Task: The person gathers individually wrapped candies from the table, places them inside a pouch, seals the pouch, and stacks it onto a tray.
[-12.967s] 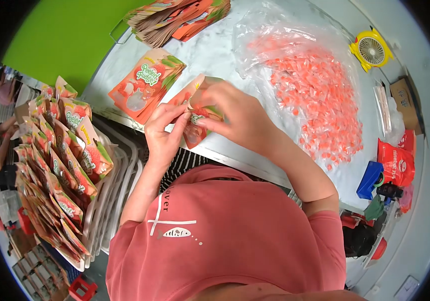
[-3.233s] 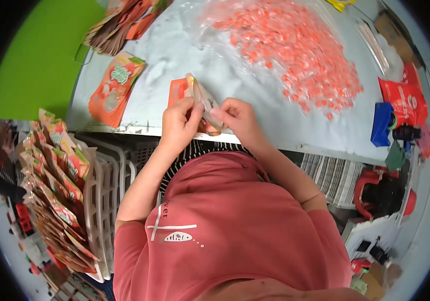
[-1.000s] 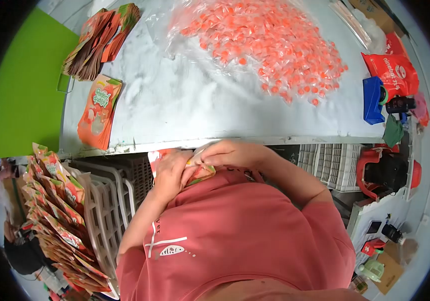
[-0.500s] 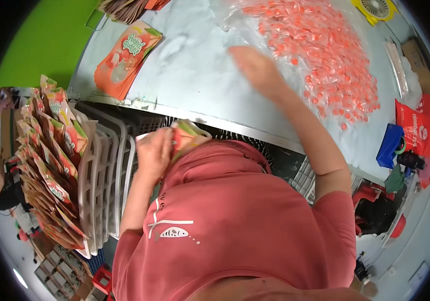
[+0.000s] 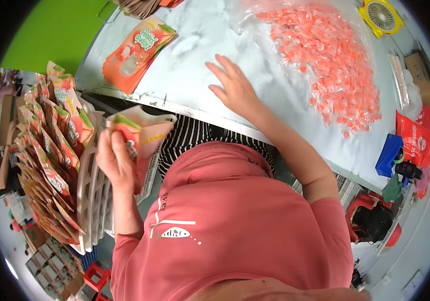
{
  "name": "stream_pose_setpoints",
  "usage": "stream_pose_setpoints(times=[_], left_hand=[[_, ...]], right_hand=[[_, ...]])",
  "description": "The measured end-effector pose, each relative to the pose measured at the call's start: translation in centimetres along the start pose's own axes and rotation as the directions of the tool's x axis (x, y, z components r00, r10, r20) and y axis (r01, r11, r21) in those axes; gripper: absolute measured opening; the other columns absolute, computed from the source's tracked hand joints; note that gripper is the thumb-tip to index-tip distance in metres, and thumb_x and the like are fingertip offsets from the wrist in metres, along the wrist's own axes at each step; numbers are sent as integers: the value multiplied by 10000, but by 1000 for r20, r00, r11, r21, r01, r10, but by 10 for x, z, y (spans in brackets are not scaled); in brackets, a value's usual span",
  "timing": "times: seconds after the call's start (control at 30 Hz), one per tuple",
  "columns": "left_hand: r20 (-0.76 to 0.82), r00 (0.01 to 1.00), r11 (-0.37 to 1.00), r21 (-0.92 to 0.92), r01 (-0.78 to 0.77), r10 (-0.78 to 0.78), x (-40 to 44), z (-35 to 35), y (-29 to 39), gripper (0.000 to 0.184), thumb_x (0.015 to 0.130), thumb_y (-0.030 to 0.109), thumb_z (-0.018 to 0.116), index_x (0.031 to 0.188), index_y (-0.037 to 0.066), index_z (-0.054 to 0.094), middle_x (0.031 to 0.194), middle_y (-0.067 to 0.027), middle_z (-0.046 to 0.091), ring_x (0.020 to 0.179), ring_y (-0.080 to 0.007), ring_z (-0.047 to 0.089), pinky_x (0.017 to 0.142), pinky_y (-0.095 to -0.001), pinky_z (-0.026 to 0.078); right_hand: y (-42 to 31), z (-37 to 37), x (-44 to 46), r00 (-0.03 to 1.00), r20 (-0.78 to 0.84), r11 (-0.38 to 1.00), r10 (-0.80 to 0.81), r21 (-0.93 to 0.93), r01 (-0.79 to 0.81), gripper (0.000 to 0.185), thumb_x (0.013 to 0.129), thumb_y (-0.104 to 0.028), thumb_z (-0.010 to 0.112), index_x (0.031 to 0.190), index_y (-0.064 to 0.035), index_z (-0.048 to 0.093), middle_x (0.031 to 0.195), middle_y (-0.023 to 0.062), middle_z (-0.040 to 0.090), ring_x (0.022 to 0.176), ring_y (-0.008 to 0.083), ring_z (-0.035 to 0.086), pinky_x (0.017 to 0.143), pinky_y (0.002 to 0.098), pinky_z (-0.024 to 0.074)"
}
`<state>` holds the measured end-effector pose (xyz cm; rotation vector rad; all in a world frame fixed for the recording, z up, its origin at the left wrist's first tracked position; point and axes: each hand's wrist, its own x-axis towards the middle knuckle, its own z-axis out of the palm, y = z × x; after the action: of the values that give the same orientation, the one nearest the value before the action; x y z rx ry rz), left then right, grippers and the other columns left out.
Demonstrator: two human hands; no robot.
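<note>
My left hand [image 5: 117, 159] is closed on an open-topped red and green pouch [image 5: 147, 135], beside the white crates at the left. Over the pale table [image 5: 190, 75] my right hand [image 5: 236, 90] is spread with nothing in it. A small stack of flat printed pouches [image 5: 137, 52] lies at the table's left, left of my right hand. To its right is a big heap of pink-orange wrapped pieces [image 5: 325, 65] on clear plastic. Many filled pouches [image 5: 57, 150] stand packed in rows in the stacked white crates [image 5: 93, 200].
A yellow fan [image 5: 380, 17] is at the back right. Near the right edge are a red bag [image 5: 415, 138], a blue holder [image 5: 389, 154] and a cardboard box [image 5: 420, 75]. A green panel [image 5: 54, 35] borders the table's left. Another person's arm [image 5: 7, 155] shows at far left.
My left hand has carried the pouch left toward the crates, and its top now gapes wider. The right hand has moved slightly down and left, with fingers spread. The view has shifted a little.
</note>
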<state>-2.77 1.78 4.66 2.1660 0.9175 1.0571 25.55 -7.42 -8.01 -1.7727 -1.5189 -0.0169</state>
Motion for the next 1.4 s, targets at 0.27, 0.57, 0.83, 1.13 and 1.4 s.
stream_pose_setpoints(times=[0.27,0.57,0.83,1.13,1.4], left_hand=[[203,979,995,-95,-16,35,-13,16,21,192,1036,140,471,1017,9,610,744,-84,582,637,-165,531,602,-304,442],[509,856,987,-74,143,-86,-18,25,7,169,1034,121,496,1032,-4,611,747,-43,548,678,-95,471,631,-263,425],[562,825,980,-132,147,-48,-23,56,5,122,1013,104,555,1005,15,637,712,-115,587,600,-149,559,571,-298,465],[620,784,986,-108,127,-33,-33,62,-6,153,1019,107,536,1031,-13,632,721,-112,561,615,-150,496,580,-292,436],[642,766,992,-83,96,-20,-34,66,7,127,988,128,579,1006,20,642,769,-194,617,675,-364,641,597,-377,490]], right_hand=[[-79,79,26,627,767,110,-134,640,-760,528,938,-275,662,1388,-33,528,1375,112,580,1225,189,550,1086,290,381],[107,-64,27,941,-296,941,164,-239,-239,268,893,-173,662,1140,-72,689,1241,142,635,1150,335,603,986,420,485],[173,-106,26,991,-135,691,-17,-718,-86,396,883,-458,650,1150,-173,716,1244,27,652,1220,248,549,957,532,463],[80,-77,-20,983,-79,883,169,-432,-186,340,847,-365,708,1142,-196,713,1164,-25,666,1121,216,569,875,447,475],[40,-15,-12,991,-131,934,9,-354,-55,439,892,-370,671,1301,-216,629,1453,37,496,1373,303,425,1068,556,344]])
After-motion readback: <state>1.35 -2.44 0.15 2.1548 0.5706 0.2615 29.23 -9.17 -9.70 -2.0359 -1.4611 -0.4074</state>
